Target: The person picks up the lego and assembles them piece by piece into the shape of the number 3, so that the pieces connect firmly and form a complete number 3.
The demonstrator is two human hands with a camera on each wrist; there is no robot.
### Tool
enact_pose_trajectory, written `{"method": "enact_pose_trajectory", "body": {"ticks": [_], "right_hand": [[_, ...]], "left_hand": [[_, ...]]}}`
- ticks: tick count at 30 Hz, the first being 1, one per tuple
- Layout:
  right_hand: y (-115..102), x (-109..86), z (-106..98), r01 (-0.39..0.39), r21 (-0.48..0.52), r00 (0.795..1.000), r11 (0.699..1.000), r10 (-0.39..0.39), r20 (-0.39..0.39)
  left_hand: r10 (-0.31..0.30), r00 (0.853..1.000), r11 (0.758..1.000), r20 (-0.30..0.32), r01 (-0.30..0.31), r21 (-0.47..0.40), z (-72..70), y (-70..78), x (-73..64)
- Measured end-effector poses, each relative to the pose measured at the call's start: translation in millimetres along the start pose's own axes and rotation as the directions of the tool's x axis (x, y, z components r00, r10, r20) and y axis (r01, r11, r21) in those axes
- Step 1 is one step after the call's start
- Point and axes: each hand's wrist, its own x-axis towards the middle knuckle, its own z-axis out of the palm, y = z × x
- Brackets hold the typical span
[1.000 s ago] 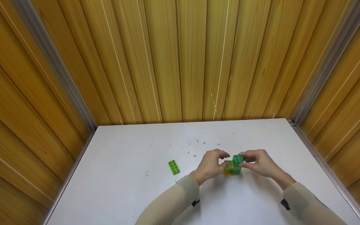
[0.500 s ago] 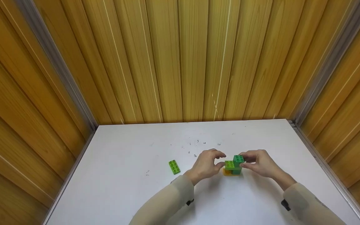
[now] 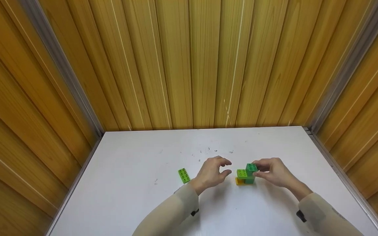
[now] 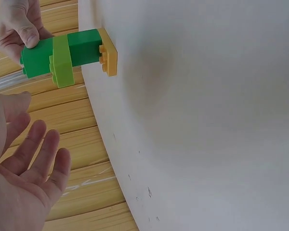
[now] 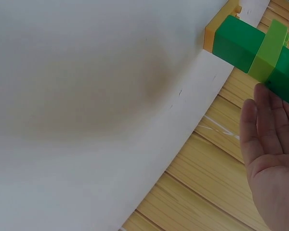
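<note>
A small stack of toy building bricks stands on the white table, right of centre in the head view. Its base is a yellow-orange plate (image 3: 239, 182), which carries a dark green brick (image 4: 85, 47). A lime green plate (image 3: 241, 173) crosses above and overhangs to the left. The top dark green brick (image 3: 251, 169) sits on that plate's right end. My right hand (image 3: 273, 171) pinches this top brick between thumb and fingers from the right side. To the left of the stack, apart from it, my left hand (image 3: 211, 172) has relaxed, spread fingers and holds nothing.
A loose lime green plate (image 3: 184, 176) lies on the table (image 3: 126, 183) left of my left hand, close to the wrist. Wood-panelled walls (image 3: 205, 65) enclose the back and both sides. Dark scuff marks spot the tabletop behind the hands.
My left hand has let go of the stack's left side and drawn away leftward, uncovering the lime plate. The right hand keeps its place at the top brick.
</note>
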Motion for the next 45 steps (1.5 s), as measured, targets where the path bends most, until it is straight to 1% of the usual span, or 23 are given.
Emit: {"method": "enact_pose_trajectory", "body": {"ticks": [4, 10, 17, 20, 27, 30, 37, 42, 45], "right_hand": [[-0.3, -1.2, 1.8, 0.02, 0.006, 1.0, 1.0, -0.02, -0.007], [-1.4, -1.6, 1.7, 0.022, -0.001, 1.0, 1.0, -0.022, -0.018], [-2.7, -0.4, 0.8, 0.005, -0.015, 1.0, 1.0, -0.005, 0.0], [-3.4, -0.4, 0.7, -0.009, -0.026, 1.0, 1.0, 0.009, -0.004], [-3.7, -0.7, -0.4, 0.003, -0.035, 1.0, 0.999, -0.003, -0.004], [-3.8, -0.9, -0.8, -0.013, -0.03, 1.0, 0.999, 0.013, -0.002], [-6.7, -1.7, 1.5, 0.002, -0.008, 1.0, 1.0, -0.002, -0.015], [-6.6, -1.8, 2.3, -0.006, -0.01, 1.0, 1.0, 0.006, -0.016], [-5.9, -1.5, 2.1, -0.007, -0.01, 1.0, 1.0, 0.007, -0.015]], "left_hand": [[0.004, 1.0, 1.0, -0.012, -0.004, 0.021, -3.2, -5.6, -4.5], [0.011, 0.999, 1.0, -0.03, -0.01, 0.014, -8.4, -14.5, -8.5], [-0.004, 0.999, 1.0, -0.04, 0.004, 0.009, -15.4, -24.0, -13.2], [-0.009, 0.999, 1.0, -0.05, 0.009, 0.015, -17.7, -28.4, -15.1], [-0.024, 0.998, 0.999, -0.059, 0.025, 0.02, -23.2, -34.8, -21.1], [-0.022, 0.998, 1.0, -0.056, 0.023, 0.016, -24.9, -37.4, -23.1], [0.01, 0.998, 0.999, -0.066, -0.007, 0.045, -26.7, -46.6, -26.5], [0.013, 0.998, 0.998, -0.069, -0.009, 0.055, -28.1, -52.9, -29.6], [0.003, 0.997, 0.998, -0.075, 0.002, 0.062, -29.7, -55.7, -32.0]]}}
